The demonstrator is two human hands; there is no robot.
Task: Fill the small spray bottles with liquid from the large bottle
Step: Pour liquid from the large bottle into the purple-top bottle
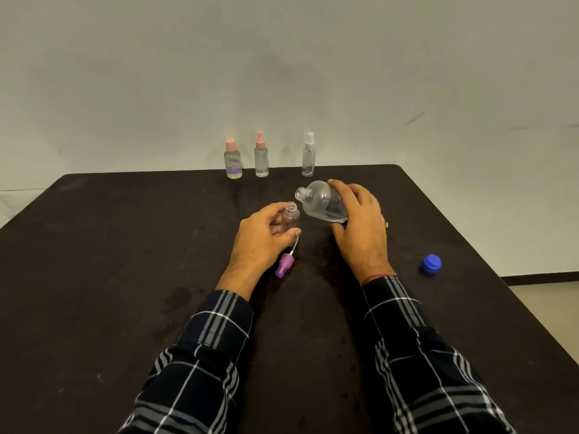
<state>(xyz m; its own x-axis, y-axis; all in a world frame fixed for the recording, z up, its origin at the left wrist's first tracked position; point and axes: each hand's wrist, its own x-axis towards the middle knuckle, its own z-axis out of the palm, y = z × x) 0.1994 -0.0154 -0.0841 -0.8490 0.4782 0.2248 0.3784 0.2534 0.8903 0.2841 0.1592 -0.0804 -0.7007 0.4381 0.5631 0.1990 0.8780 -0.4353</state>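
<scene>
Large bottle (322, 200), clear plastic with a dark printed label, sits in the head view near the middle of the dark table (125, 245). It is tilted over on its side, with its open neck pointing left and slightly up. The right hand (360, 220) grips it from above, fingers curled over the body and thumb underneath by the base. How much liquid it holds cannot be told.

Just left of that neck stands the small open bottle (290, 218), upright and uncapped. Its mouth is a little lower than the large bottle's mouth and apart from it. The left hand (263, 236) holds it, thumb and fingers wrapped round its clear body.

A purple spray head (284, 265) with a thin white tube lies on the table just beside the left hand, the tube running up toward the small open bottle. A blue cap (431, 264) rests on the table well to the right of the right hand, near the edge.

Along the far edge of the table three more small bottles stand upright in a row. They are a pink-capped bottle (233, 159) with purple markings, a pink-topped spray bottle (261, 156) with a little liquid at the bottom, and a white-topped spray bottle (308, 156). Both forearms wear dark plaid sleeves (416, 355). A pale wall (282, 73) rises behind the table.
</scene>
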